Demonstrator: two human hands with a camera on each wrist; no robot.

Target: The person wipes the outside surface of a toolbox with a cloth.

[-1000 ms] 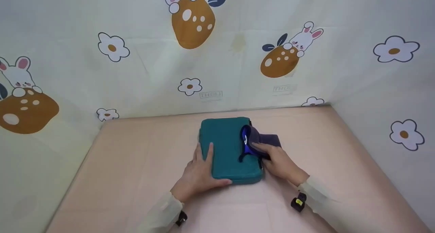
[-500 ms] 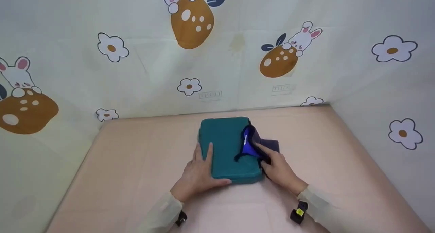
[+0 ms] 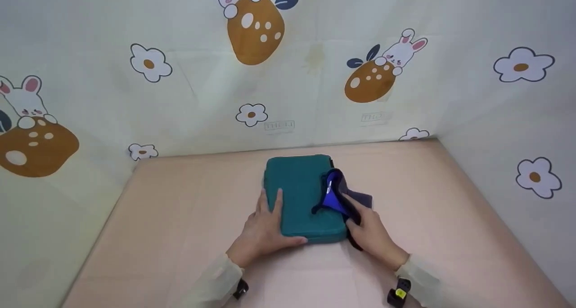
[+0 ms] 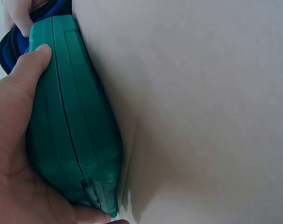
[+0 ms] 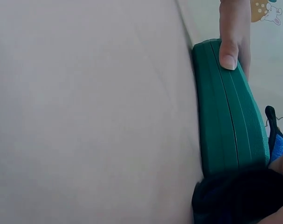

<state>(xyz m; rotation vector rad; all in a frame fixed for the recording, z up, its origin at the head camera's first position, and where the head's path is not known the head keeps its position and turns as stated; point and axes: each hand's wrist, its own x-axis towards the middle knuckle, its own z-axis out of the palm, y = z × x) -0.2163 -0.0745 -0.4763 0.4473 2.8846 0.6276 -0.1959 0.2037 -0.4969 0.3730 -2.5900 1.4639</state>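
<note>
A teal zip case (image 3: 299,195) lies flat on the table. My left hand (image 3: 263,231) holds its near left corner, with the thumb along the near side and fingers at the left side; in the left wrist view the thumb (image 4: 36,63) presses the case's side wall. My right hand (image 3: 373,236) pinches a folded piece of cloth (image 3: 334,200), shiny blue inside with black edging and a dark purple outer face. The cloth overlaps the case's right edge, and a dark end hangs below the fingers. In the right wrist view, dark cloth (image 5: 239,196) bunches against the case's end.
A pale pink cloth (image 3: 189,218) covers the table. Behind and at both sides stands a pale curtain (image 3: 315,74) printed with rabbits and flowers. Each wrist bears a small black device, the right one (image 3: 398,293) with a yellow mark.
My right hand has moved slightly toward me, drawing the cloth along the case's right edge. More blue lining shows, and a dark end now pokes out below the hand. The left hand stays put.
</note>
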